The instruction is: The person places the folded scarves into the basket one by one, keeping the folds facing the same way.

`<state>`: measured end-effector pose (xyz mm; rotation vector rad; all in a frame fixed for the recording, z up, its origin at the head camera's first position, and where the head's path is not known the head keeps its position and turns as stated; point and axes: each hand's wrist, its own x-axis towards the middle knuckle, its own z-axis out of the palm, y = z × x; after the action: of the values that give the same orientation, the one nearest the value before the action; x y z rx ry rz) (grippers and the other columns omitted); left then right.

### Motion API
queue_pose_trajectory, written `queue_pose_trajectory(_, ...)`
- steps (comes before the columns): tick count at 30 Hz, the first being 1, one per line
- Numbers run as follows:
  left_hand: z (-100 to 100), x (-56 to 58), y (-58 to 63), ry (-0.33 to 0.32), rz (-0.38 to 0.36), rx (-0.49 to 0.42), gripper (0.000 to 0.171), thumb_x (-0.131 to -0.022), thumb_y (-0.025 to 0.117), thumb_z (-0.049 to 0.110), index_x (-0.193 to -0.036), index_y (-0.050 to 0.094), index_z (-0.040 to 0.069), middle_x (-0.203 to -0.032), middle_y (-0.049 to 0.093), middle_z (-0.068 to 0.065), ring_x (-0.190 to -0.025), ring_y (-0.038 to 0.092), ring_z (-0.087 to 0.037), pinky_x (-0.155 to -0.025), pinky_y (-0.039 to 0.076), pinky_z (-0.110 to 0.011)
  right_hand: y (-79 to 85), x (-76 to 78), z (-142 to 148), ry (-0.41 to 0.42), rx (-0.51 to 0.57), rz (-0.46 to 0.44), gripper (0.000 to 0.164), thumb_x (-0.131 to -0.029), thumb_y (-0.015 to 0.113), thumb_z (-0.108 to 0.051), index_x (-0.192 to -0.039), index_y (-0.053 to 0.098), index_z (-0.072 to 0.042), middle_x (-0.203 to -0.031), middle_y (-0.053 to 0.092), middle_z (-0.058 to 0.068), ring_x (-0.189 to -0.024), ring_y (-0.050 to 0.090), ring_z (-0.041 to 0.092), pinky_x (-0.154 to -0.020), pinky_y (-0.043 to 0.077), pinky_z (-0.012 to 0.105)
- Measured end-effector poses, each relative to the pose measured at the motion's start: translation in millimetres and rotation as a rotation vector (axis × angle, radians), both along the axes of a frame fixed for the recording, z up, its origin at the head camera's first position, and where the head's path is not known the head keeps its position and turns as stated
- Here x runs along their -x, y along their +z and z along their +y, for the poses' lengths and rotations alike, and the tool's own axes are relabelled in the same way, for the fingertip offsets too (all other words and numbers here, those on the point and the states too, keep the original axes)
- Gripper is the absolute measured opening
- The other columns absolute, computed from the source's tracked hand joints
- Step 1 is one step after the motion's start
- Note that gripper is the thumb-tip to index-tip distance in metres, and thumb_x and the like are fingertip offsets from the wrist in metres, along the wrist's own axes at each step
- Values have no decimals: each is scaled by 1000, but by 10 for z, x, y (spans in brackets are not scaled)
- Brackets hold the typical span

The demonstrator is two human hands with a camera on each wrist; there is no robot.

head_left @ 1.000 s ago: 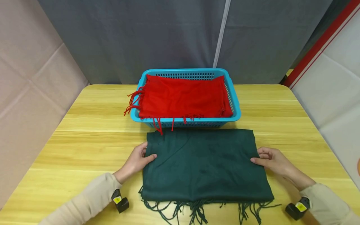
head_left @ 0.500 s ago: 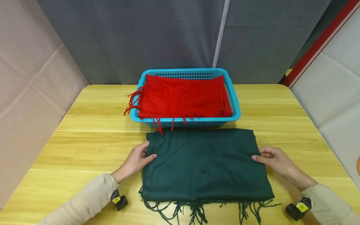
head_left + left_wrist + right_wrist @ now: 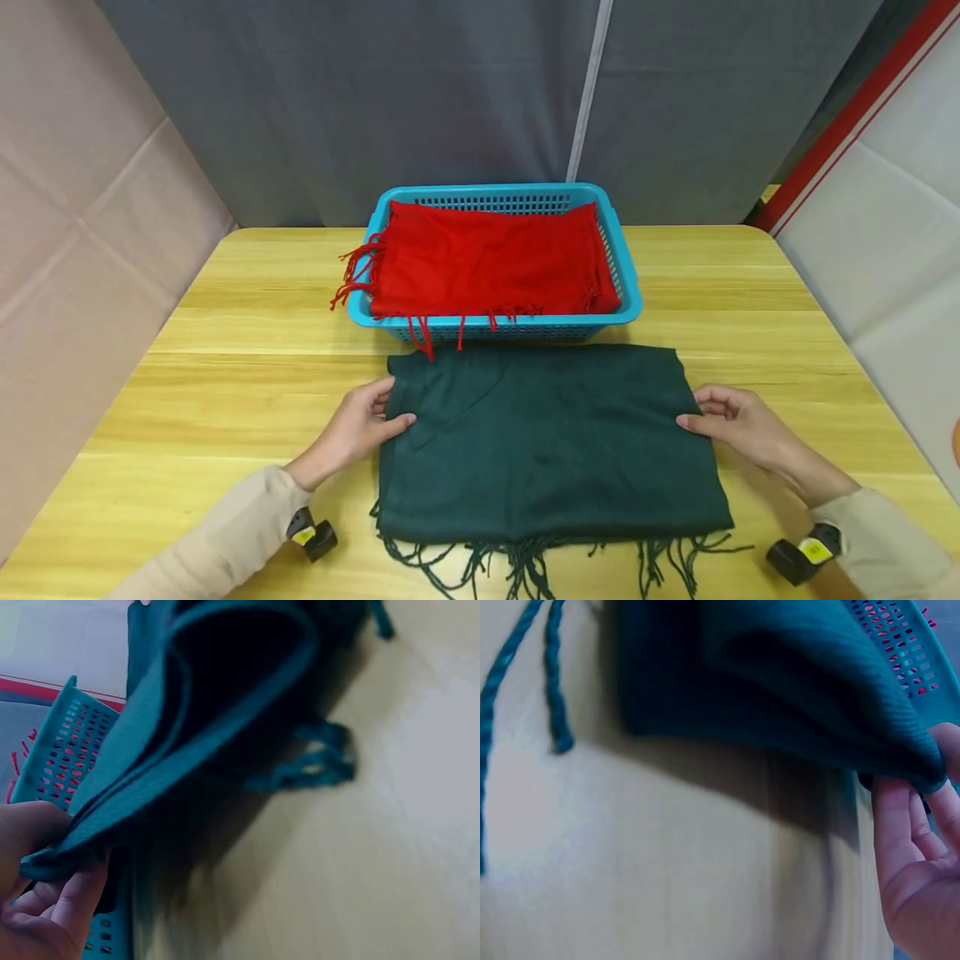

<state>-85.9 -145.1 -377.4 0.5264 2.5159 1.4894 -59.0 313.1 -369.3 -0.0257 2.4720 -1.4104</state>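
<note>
A dark green fringed scarf (image 3: 547, 442), folded into a wide rectangle, lies in front of the basket with its fringe toward the person. My left hand (image 3: 360, 429) pinches its left edge, thumb on top and fingers underneath. At the opposite edge my right hand (image 3: 738, 425) grips the cloth the same way. In the left wrist view the folded layers of the scarf (image 3: 142, 765) bulge into an open loop beyond the fingers. The right wrist view has the scarf's edge (image 3: 832, 712) raised off the table between thumb and fingers.
Behind the green scarf stands a blue plastic basket (image 3: 630, 300) holding a folded red scarf (image 3: 487, 258). Red tassels hang over its left and front rim. The wooden table (image 3: 225, 375) ends at a grey curtain (image 3: 412, 92), with pale cloth walls on both sides.
Both hands keep their hold on the green scarf. The right hand has shifted slightly right and away from the person, the left slightly left. The basket stays put.
</note>
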Motion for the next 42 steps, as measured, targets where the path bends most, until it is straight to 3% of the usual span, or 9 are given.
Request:
queue_pose_trajectory(6,-4,-49,85,-9,21,-16,27,-75,69,4,-97,55,-1,-93,63,-10,-85,61,-20,-76,50,-34,63,-20,-12,25,30,38,16,-83,62,-14,-89,55,-1,-74,59,-5,-70,51,7,-62,45,23)
queue_pose_trajectory(10,-15,-93,145,-13,30,-36,22,-75,69,4,-91,54,2,-88,62,-5,-83,60,-16,-76,50,-32,93,-26,-18,31,69,64,8,-83,61,-10,-87,57,-6,-71,56,-8,-65,49,8,-60,44,22)
queue_pose_trajectory(14,-42,-144,186,-41,18,-105,27,-76,68,3,-100,55,2,-94,62,-8,-85,60,-14,-75,50,-27,109,-32,-20,32,100,76,5,-83,61,-8,-87,57,-7,-69,52,-7,-61,46,11,-57,43,23)
queue_pose_trajectory(20,-75,-220,218,-56,-20,-223,39,-77,65,-1,-114,52,-3,-101,62,-15,-86,61,-14,-69,51,-29,111,-50,-9,14,149,42,4,-85,58,-7,-86,56,-10,-65,42,-4,-60,40,17,-53,38,27)
queue_pose_trajectory(27,-91,-285,320,-32,6,-226,33,-77,65,-2,-108,53,-2,-94,63,-3,-80,60,-12,-66,51,-27,150,-63,-10,18,258,51,11,-86,55,-2,-85,55,-13,-66,35,-2,-59,33,19,-50,25,35)
queue_pose_trajectory(33,-121,-324,417,-35,46,-243,29,-77,64,-4,-104,53,-3,-90,62,1,-75,57,-11,-61,49,-23,239,-81,-14,53,312,109,18,-85,53,4,-87,55,-14,-69,40,-4,-61,37,16,-53,37,24)
queue_pose_trajectory(42,-193,-342,568,-72,53,-359,42,-76,60,-13,-116,48,-10,-104,61,-1,-89,60,-16,-72,51,-27,343,-93,-15,68,447,155,27,-83,50,12,-90,57,-13,-69,39,-3,-57,32,17,-49,31,26)
